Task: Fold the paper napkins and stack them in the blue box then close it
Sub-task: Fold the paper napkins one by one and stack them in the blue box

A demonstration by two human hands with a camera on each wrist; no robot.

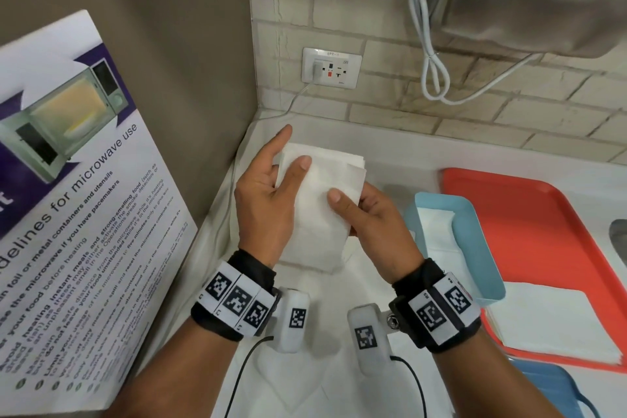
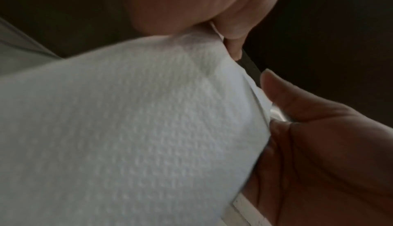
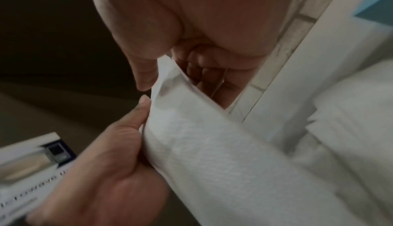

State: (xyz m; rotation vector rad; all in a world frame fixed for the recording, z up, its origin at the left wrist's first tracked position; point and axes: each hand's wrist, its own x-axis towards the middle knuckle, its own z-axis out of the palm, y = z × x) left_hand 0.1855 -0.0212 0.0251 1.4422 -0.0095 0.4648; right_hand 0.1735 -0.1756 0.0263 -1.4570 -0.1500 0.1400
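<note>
- Head view: both hands hold one white napkin in the air above the white counter, near the back corner. It is folded into a long strip; its long axis runs from the wrists away toward the tiled wall, the far end layered and slightly fanned. The left hand grasps its left edge, thumb on top, forefinger pointing straight out past it. The right hand pinches the right edge, thumb on top, other fingers underneath.
- The blue box stands open just right of the right hand, with a folded napkin inside. A flat stack of napkins lies on the red tray beside it.
- Left wrist view: the napkin fills the frame, dimpled and blurred; the right hand curls against its right edge.
- Right wrist view: the napkin runs diagonally, upper left to lower right; the left hand grips its edge.
</note>
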